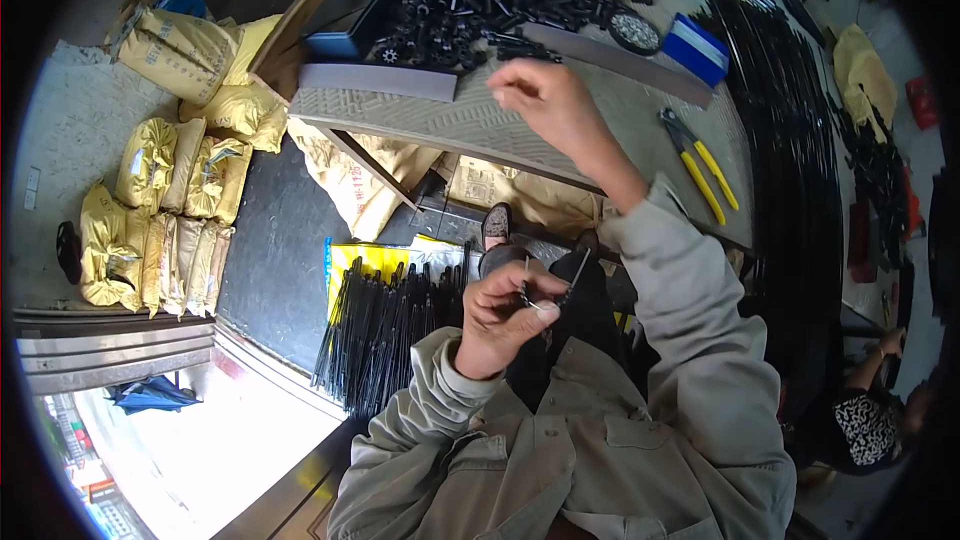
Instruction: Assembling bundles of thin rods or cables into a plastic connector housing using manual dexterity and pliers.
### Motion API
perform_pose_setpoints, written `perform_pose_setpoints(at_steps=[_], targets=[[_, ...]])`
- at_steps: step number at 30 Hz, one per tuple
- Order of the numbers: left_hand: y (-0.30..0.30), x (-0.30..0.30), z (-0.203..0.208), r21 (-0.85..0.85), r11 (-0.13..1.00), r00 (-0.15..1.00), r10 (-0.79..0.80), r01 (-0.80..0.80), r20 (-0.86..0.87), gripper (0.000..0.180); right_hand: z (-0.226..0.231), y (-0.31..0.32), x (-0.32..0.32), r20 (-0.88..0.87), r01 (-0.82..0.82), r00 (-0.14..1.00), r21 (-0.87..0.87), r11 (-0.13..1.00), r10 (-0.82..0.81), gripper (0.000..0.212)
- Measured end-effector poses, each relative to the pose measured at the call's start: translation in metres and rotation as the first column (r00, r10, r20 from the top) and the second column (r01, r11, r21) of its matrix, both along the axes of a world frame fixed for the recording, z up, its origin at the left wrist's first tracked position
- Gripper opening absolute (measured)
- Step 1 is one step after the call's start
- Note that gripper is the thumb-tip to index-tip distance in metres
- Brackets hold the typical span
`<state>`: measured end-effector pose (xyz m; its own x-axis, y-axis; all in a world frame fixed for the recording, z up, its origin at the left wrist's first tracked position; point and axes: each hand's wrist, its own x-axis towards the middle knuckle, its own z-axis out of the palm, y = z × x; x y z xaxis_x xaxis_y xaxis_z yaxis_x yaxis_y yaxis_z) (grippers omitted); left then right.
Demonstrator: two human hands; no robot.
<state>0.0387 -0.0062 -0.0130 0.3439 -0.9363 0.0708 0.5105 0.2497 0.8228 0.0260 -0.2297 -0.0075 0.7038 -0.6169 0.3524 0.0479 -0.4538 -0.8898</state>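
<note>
My left hand (497, 318) is closed in front of my body, gripping thin metal rods (576, 270) with a small dark piece between them. The rods stick up past the thumb and fingers. Farther off, my right hand (553, 105) hovers at the near side of the worktable (430, 118), its fingers curled in toward the thumb. Whatever it may pinch is too small to make out. Just beyond it lies a heap of small black parts (455, 5), some tube-shaped, with a long grey strip (620, 62) along the heap's near side.
Yellow-handled pliers (703, 165) lie right of my right arm. Bundled black rods (785, 110) run along the right, and more black rods (385, 330) stand by my left. A blue bin (345, 40), a bowl of small metal pieces (634, 30) and stacked sacks (165, 175) surround the workspace. Another person (865, 430) is at the right.
</note>
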Motion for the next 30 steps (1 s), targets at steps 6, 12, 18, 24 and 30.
perform_pose_setpoints(at_steps=[6,12,18,24,30], targets=[[0.002,0.008,-0.004,-0.041,0.999,1.000,-0.017,0.018,0.010,0.019,-0.018,-0.029,0.060,-0.189,0.236,0.812,-0.760,0.605,-0.553,0.019],[0.002,0.005,-0.020,-0.117,0.993,0.996,0.016,-0.027,-0.093,0.019,-0.015,-0.026,0.047,-0.200,0.223,0.857,-0.688,0.691,-0.475,0.023],[0.002,-0.003,-0.016,-0.156,0.987,0.996,0.012,-0.026,-0.092,0.022,0.060,0.027,-0.047,0.050,-0.124,0.992,0.217,0.968,0.116,0.022],[-0.013,-0.044,0.022,-0.199,0.978,0.991,0.037,-0.062,-0.126,0.027,0.113,0.068,-0.130,-0.206,-0.374,0.906,0.017,0.927,0.369,0.021],[-0.013,-0.081,0.027,-0.230,0.973,0.996,0.008,-0.029,-0.089,0.027,0.110,0.079,-0.177,-0.309,-0.355,0.910,-0.237,0.905,0.276,0.018]])
